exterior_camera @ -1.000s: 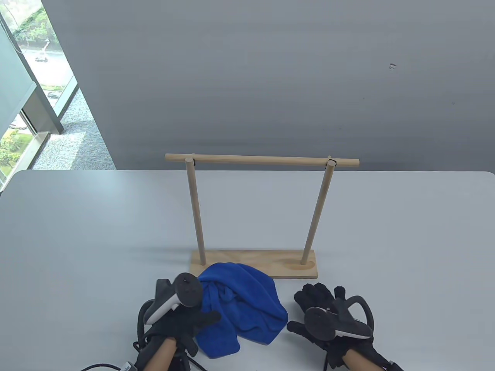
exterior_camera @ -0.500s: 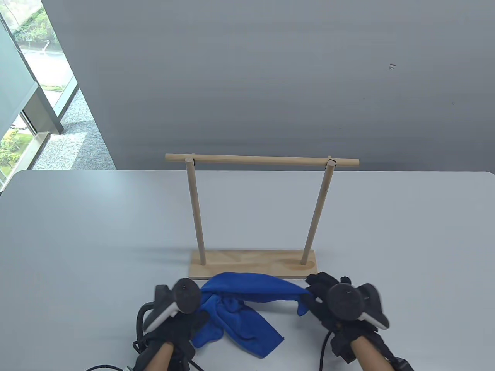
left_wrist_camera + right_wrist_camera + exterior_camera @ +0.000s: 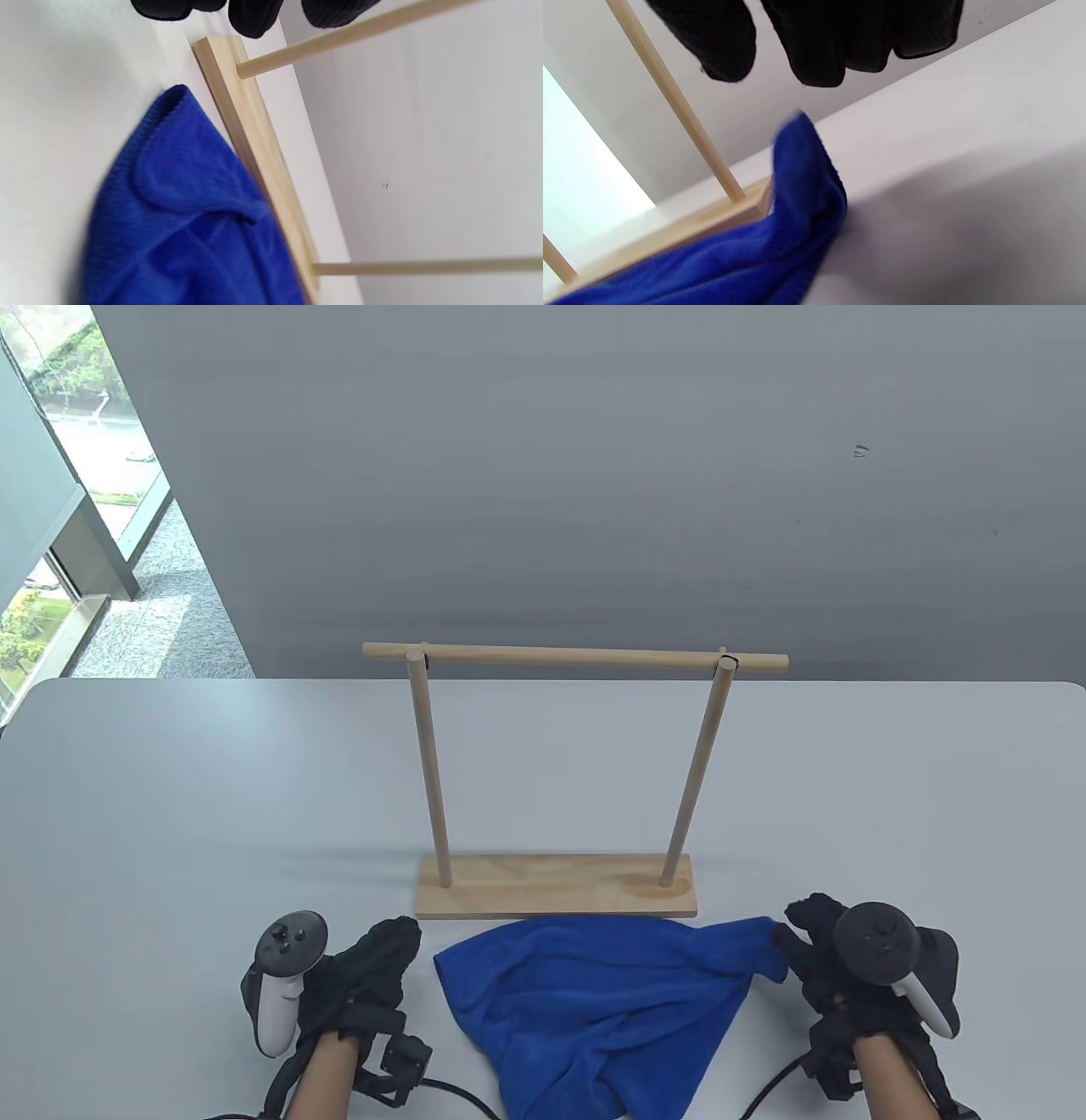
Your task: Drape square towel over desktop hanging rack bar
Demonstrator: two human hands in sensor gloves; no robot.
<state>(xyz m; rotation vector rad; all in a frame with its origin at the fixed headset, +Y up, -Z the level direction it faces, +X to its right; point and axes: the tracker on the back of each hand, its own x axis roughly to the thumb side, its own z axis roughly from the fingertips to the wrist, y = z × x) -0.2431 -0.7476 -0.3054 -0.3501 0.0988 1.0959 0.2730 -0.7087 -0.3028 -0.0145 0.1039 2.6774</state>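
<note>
A blue square towel [image 3: 594, 1001] lies loosely spread and creased on the white table, just in front of the wooden rack's base [image 3: 556, 886]. The rack's bar [image 3: 577, 657] is bare on its two posts. My left hand [image 3: 377, 959] rests left of the towel, apart from its edge, holding nothing; its fingertips [image 3: 254, 17] hang free above the base [image 3: 254, 148]. My right hand [image 3: 810, 937] is at the towel's right corner. In the right wrist view its fingers [image 3: 818, 51] hang just above the raised corner [image 3: 797, 127] with a gap between.
The grey wall stands close behind the rack. A window [image 3: 51, 517] is at the far left. Glove cables [image 3: 450, 1090] trail at the table's near edge. Bare table [image 3: 170, 814] lies on both sides of the rack.
The bunched towel was pulled open sideways. My right hand took its right corner and drew it right. My left hand let go and moved left, away from the towel.
</note>
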